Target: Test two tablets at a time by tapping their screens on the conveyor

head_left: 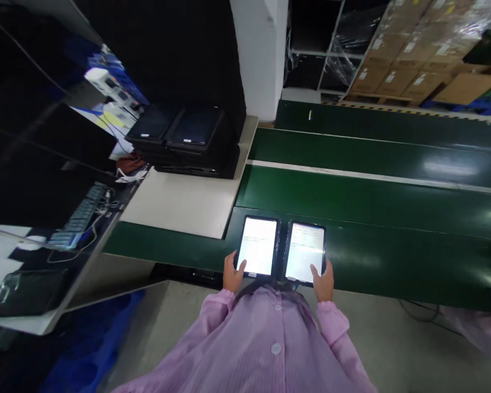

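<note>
Two tablets with lit white screens lie side by side at the near edge of the green workbench (376,256). My left hand (233,273) grips the lower left corner of the left tablet (259,245), thumb on its front. Around the lower right corner of the right tablet (305,251) my right hand (324,279) is closed, its thumb resting on the screen. A narrow gap separates the two dark frames. The fingers under both tablets are hidden. Text on the screens is too small to read.
Stacks of dark tablets (194,125) stand on a pale board (180,199) at the left. Further left are a keyboard (79,215), cables and a white power strip (110,87). Cardboard boxes (396,60) are piled at the back right. A blue plastic tray (94,344) sits low at the left.
</note>
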Demonstrator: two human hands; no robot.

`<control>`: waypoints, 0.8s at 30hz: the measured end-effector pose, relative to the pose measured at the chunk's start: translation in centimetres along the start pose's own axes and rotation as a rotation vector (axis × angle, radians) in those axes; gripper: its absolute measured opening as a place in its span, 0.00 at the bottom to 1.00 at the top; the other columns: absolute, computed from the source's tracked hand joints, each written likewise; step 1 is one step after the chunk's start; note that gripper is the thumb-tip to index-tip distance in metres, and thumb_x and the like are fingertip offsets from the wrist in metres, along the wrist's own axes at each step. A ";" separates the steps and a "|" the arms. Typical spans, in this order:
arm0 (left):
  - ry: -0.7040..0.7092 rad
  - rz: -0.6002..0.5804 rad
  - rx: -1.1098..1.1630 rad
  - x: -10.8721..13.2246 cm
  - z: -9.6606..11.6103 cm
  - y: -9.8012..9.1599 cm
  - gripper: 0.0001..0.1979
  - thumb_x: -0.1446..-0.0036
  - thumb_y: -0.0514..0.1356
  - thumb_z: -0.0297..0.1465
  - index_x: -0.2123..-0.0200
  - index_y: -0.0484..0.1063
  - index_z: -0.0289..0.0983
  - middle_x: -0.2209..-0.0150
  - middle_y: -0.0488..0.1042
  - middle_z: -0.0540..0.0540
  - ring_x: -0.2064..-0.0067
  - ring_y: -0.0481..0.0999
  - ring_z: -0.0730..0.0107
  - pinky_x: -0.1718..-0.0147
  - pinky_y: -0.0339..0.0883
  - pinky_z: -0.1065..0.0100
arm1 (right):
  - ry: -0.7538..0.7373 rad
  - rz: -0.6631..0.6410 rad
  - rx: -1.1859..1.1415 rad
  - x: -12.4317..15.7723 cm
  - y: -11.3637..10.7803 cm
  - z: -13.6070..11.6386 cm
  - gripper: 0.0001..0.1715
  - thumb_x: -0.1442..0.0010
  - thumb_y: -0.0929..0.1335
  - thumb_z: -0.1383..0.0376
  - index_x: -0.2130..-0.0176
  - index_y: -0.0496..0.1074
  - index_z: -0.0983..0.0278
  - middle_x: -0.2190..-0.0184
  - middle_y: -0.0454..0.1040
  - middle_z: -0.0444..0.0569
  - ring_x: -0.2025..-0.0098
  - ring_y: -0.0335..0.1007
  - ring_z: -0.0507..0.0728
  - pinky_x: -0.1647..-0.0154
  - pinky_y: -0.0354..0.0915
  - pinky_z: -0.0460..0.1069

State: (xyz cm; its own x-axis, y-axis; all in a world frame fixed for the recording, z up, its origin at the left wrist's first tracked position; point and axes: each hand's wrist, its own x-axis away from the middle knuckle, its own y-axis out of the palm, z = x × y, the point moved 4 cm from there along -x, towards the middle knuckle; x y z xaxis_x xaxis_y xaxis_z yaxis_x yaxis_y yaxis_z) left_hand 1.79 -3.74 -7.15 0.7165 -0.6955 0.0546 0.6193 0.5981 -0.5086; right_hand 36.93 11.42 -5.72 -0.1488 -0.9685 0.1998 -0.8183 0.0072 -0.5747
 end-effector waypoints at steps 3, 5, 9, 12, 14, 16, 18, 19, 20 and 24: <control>-0.050 0.054 0.022 -0.1 0.0 0.5 0.30 0.39 0.60 0.49 0.40 0.68 0.37 0.45 0.70 0.36 0.42 0.72 0.48 0.42 0.69 0.46 | -0.010 -0.003 -0.005 0.0 -0.1 -0.2 0.53 0.44 0.70 0.42 0.33 0.62 0.70 0.33 0.64 0.67 0.32 0.60 0.75 0.31 0.56 0.67; -0.060 0.079 0.030 -0.1 0.0 0.8 0.30 0.40 0.60 0.50 0.42 0.68 0.37 0.46 0.71 0.37 0.42 0.72 0.49 0.42 0.68 0.47 | -0.021 0.003 -0.015 0.1 -0.2 -0.2 0.52 0.44 0.70 0.41 0.33 0.62 0.70 0.33 0.64 0.66 0.32 0.60 0.75 0.31 0.56 0.67; -0.070 0.102 0.036 -0.2 0.0 0.9 0.31 0.41 0.60 0.52 0.43 0.69 0.37 0.48 0.71 0.37 0.43 0.72 0.48 0.41 0.67 0.46 | -0.025 0.003 -0.013 0.1 -0.1 -0.2 0.53 0.44 0.69 0.40 0.32 0.62 0.70 0.33 0.64 0.66 0.32 0.60 0.75 0.31 0.55 0.67; -0.100 0.090 0.040 -0.4 0.0 0.8 0.32 0.42 0.60 0.52 0.42 0.68 0.37 0.47 0.71 0.36 0.42 0.72 0.48 0.41 0.67 0.46 | -0.047 -0.010 -0.013 0.1 -0.1 -0.2 0.52 0.42 0.69 0.40 0.32 0.61 0.70 0.33 0.64 0.66 0.32 0.60 0.74 0.31 0.55 0.67; -0.118 0.073 0.046 -0.4 -0.1 0.8 0.33 0.42 0.61 0.53 0.42 0.68 0.37 0.46 0.71 0.36 0.41 0.72 0.47 0.40 0.66 0.45 | -0.064 -0.016 -0.030 0.2 -0.3 -0.1 0.50 0.41 0.68 0.40 0.32 0.61 0.69 0.33 0.64 0.65 0.33 0.61 0.73 0.31 0.56 0.66; -0.128 0.058 0.061 -0.4 -0.3 0.7 0.34 0.43 0.61 0.54 0.42 0.68 0.36 0.45 0.71 0.35 0.40 0.71 0.46 0.38 0.64 0.45 | -0.058 -0.015 -0.035 0.5 -0.7 0.0 0.50 0.39 0.67 0.40 0.32 0.61 0.69 0.34 0.65 0.65 0.33 0.62 0.72 0.32 0.58 0.66; -0.141 0.044 0.080 -0.4 -0.5 0.5 0.34 0.41 0.60 0.53 0.41 0.68 0.36 0.43 0.70 0.34 0.38 0.70 0.46 0.36 0.63 0.45 | -0.070 0.007 -0.003 0.9 -1.3 -0.1 0.48 0.38 0.66 0.40 0.33 0.62 0.69 0.34 0.66 0.66 0.34 0.62 0.72 0.33 0.58 0.66; -0.146 0.038 0.085 -0.3 -0.5 0.4 0.34 0.41 0.59 0.53 0.41 0.67 0.35 0.43 0.70 0.34 0.38 0.70 0.46 0.36 0.63 0.45 | -0.103 0.024 0.025 1.2 -1.6 -0.4 0.47 0.37 0.66 0.41 0.33 0.62 0.69 0.35 0.66 0.66 0.34 0.62 0.72 0.33 0.58 0.66; -0.145 0.030 0.082 -0.1 -0.5 0.3 0.34 0.40 0.58 0.53 0.40 0.67 0.35 0.42 0.70 0.33 0.38 0.70 0.46 0.36 0.63 0.44 | -0.154 0.038 0.057 1.6 -1.8 -0.8 0.45 0.35 0.65 0.41 0.34 0.63 0.69 0.36 0.67 0.66 0.34 0.62 0.72 0.33 0.58 0.66; 0.011 0.017 -0.075 0.8 1.0 -0.3 0.32 0.35 0.55 0.49 0.37 0.65 0.32 0.39 0.68 0.30 0.35 0.68 0.46 0.34 0.61 0.44 | -0.441 -0.005 0.169 3.3 -0.9 -3.5 0.35 0.30 0.62 0.47 0.35 0.64 0.66 0.39 0.71 0.63 0.37 0.65 0.69 0.35 0.60 0.66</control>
State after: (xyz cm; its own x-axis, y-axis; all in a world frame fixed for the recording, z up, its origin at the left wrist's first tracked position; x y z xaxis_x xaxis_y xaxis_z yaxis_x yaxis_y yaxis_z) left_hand 2.49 -4.09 -6.05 0.7228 -0.6901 0.0365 0.5814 0.5786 -0.5719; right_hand 35.23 9.10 -1.72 0.1347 -0.9820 -0.1326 -0.7110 -0.0026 -0.7032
